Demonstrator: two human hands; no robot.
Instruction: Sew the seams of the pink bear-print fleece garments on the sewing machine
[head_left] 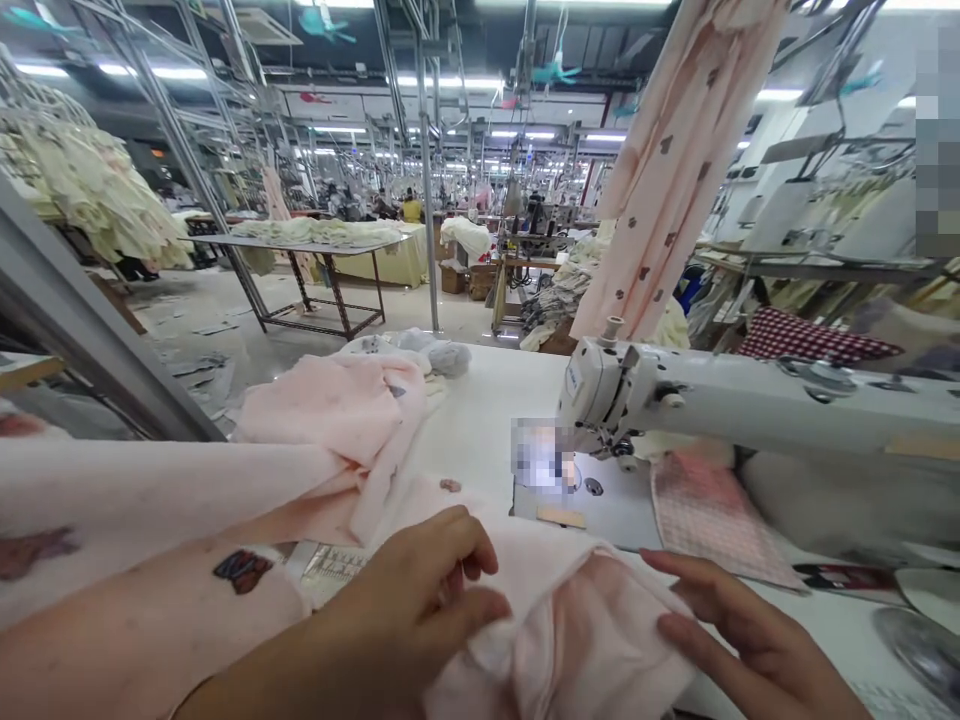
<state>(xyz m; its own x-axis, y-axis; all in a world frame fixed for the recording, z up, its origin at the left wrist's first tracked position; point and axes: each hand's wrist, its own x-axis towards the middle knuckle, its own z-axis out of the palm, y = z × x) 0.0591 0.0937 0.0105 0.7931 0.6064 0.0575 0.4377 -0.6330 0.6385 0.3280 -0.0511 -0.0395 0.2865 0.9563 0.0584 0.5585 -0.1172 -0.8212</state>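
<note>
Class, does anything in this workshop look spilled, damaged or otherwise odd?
Yes: loose scraps litter the floor at left, looking dropped rather than stacked. The pink cloth between left hand and right hand shows no plain damage; pixelation hides the needle area of the sewing machine.

An open stretch of tabletop (487, 400) offers passage at centre frame; the sewing machine (720, 390) blocks the right; heaped pink cloth (322, 410) crowds centre left; folded fabric (577, 620) fills bottom centre.
</note>
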